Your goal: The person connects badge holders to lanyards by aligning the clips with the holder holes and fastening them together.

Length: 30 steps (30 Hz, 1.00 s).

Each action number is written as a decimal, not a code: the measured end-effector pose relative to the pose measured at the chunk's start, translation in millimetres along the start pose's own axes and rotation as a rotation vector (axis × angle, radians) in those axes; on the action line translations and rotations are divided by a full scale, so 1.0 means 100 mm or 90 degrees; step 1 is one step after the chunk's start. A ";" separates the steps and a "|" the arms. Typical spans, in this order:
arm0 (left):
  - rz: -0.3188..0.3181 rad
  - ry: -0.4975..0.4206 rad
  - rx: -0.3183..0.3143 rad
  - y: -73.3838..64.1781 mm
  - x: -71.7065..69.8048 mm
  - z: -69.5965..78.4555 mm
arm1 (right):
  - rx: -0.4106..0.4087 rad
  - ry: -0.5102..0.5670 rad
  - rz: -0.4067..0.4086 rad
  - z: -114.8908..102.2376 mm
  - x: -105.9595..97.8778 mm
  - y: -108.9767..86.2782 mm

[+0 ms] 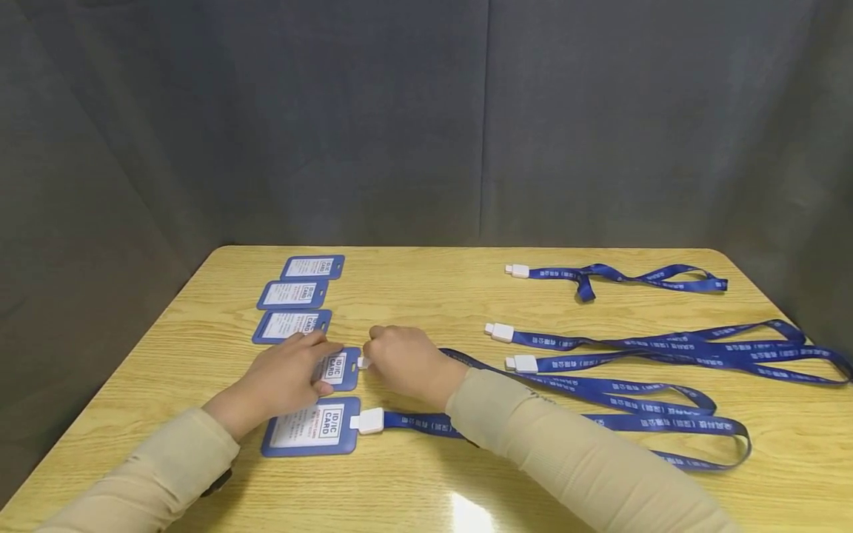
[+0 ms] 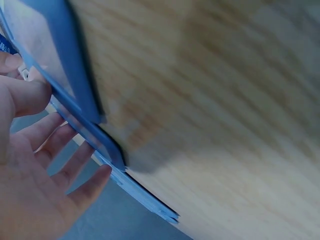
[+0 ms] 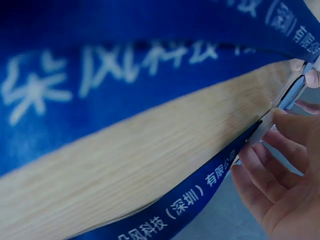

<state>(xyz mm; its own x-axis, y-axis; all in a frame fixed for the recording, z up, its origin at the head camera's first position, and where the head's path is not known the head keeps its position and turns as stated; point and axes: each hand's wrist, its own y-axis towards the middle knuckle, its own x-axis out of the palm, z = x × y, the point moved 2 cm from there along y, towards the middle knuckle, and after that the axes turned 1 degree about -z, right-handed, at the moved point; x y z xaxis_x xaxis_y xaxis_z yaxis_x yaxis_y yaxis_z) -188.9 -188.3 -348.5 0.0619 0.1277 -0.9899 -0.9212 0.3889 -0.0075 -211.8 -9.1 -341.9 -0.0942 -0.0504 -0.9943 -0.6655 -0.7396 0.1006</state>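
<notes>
My left hand (image 1: 283, 374) grips a blue ID badge holder (image 1: 345, 368) by its edges, thumb on the near side and fingers on the far side. Close to its slotted end, my right hand (image 1: 409, 364) pinches the white clip (image 3: 262, 127) of a blue lanyard (image 3: 187, 202). In the head view only the tip of that clip shows; the fingers cover the rest. Just in front lies another badge holder (image 1: 313, 428), with a second lanyard's white clip (image 1: 370, 420) at its slotted end.
Three more badge holders (image 1: 293, 295) lie in a column toward the table's far left. On the right, three lanyards with white clips (image 1: 521, 363) stretch across the wooden table (image 1: 413, 289). A dark cloth (image 1: 373, 133) hangs behind the table.
</notes>
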 end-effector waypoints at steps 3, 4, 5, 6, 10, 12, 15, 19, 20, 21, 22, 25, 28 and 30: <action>-0.001 -0.004 -0.006 -0.01 0.01 0.00 | 0.001 0.010 -0.005 0.00 0.02 0.00; -0.001 -0.007 -0.007 -0.01 0.01 0.00 | 0.002 0.013 -0.005 0.00 0.02 0.00; 0.000 -0.009 -0.008 -0.01 0.01 -0.01 | 0.002 0.013 -0.001 0.00 0.02 0.00; 0.000 -0.010 -0.008 -0.01 0.01 -0.01 | 0.002 0.008 0.003 0.00 0.02 -0.01; 0.003 -0.013 -0.007 -0.01 0.02 -0.02 | 0.001 -0.024 0.015 0.00 0.01 -0.01; 0.007 -0.013 -0.005 -0.01 0.02 -0.02 | -0.001 -0.040 0.013 0.00 0.00 -0.01; 0.016 -0.015 0.000 -0.02 0.02 -0.03 | -0.006 -0.043 0.007 0.00 -0.02 0.00; 0.026 -0.024 0.009 -0.02 0.03 -0.03 | -0.013 -0.032 -0.002 -0.01 -0.02 0.02; 0.027 -0.027 0.010 -0.02 0.04 -0.03 | -0.013 -0.030 -0.005 -0.01 -0.02 0.02; 0.028 -0.030 0.011 -0.01 0.04 -0.03 | -0.012 -0.026 -0.010 -0.01 -0.02 0.03; 0.029 -0.033 0.011 -0.01 0.05 -0.03 | -0.011 -0.023 -0.015 -0.02 -0.02 0.03; 0.033 -0.038 0.008 -0.01 0.06 -0.03 | -0.011 -0.023 -0.027 -0.05 -0.02 0.04; 0.036 -0.038 0.007 -0.02 0.07 -0.03 | -0.012 -0.030 -0.038 -0.08 -0.01 0.05; 0.036 -0.040 0.008 -0.03 0.07 -0.04 | -0.012 -0.037 -0.046 -0.10 0.00 0.06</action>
<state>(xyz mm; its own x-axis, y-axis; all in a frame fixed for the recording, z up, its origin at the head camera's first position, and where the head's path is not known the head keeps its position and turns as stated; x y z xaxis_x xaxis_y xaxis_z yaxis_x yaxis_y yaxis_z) -187.1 -191.7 -355.9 0.0345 0.2065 -0.9778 -0.9189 0.3913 0.0502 -208.6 -20.0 -341.5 -0.0899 0.0413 -0.9951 -0.6579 -0.7526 0.0282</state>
